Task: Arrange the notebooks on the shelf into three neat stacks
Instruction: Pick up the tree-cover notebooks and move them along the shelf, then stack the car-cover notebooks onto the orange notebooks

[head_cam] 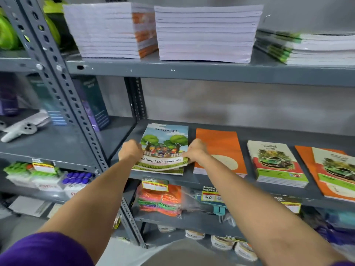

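Note:
On the grey middle shelf [215,181] lies a small stack of notebooks with a tree-and-children cover [165,144]. My left hand [130,151] grips its left edge and my right hand [195,150] grips its right edge, with the top notebook's front edge lifted slightly. To the right lie an orange notebook pile [219,148], a stack of green car-cover notebooks [274,162], and at the far right another car-cover notebook [334,166] on top of an orange one [309,162].
The upper shelf [192,71] carries two tall white paper stacks [205,33] and a lower stack with green spines [299,47]. A slotted steel upright [63,89] stands at the left. Below hang price tags [154,184] and packets of coloured bands [159,200].

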A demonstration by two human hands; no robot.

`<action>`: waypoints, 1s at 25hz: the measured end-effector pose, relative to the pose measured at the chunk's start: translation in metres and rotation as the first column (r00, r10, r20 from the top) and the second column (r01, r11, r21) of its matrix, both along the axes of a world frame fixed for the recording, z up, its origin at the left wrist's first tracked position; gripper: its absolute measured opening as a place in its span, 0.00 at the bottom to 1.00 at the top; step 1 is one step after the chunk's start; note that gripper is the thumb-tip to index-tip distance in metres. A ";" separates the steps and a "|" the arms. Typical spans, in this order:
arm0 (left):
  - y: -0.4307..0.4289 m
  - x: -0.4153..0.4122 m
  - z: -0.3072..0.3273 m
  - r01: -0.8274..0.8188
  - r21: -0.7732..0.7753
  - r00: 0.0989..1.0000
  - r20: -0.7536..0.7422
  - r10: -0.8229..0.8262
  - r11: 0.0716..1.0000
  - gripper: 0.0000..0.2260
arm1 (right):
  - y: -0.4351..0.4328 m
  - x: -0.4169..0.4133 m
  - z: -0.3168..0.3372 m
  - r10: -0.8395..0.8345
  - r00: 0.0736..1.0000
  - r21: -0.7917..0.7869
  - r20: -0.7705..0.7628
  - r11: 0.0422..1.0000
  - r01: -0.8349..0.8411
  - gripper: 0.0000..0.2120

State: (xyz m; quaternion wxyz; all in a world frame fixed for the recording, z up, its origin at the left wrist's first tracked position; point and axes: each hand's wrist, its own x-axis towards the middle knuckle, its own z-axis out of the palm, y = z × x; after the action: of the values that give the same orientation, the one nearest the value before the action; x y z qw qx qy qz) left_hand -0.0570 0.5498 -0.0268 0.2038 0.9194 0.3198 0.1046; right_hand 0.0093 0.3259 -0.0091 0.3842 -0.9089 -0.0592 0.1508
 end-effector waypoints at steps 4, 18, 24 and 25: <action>0.009 0.000 -0.009 0.043 0.084 0.991 -0.132 -0.031 0.996 0.12 | 0.013 -0.009 -0.009 -0.008 1.000 -0.139 0.024 0.990 0.011 0.18; -0.071 0.039 0.025 0.241 0.139 0.965 -0.136 -0.222 0.961 0.07 | -0.075 0.015 -0.003 -0.279 0.934 -0.066 0.225 0.952 0.300 0.11; -0.167 0.070 0.029 0.363 0.031 0.931 -0.060 -0.361 0.931 0.08 | -0.172 0.027 -0.003 -0.395 0.872 -0.184 0.289 0.871 0.455 0.11; -0.184 0.076 0.028 0.375 0.014 0.926 -0.049 -0.374 0.927 0.09 | -0.191 0.028 -0.003 -0.413 0.863 -0.211 0.290 0.852 0.479 0.12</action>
State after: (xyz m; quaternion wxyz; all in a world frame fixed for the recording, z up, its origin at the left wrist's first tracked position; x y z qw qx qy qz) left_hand 0.0189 0.3657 0.0017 0.2022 0.9679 0.1416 0.0467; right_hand 0.0377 0.1349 -0.0123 0.2687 -0.9532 0.1314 -0.0443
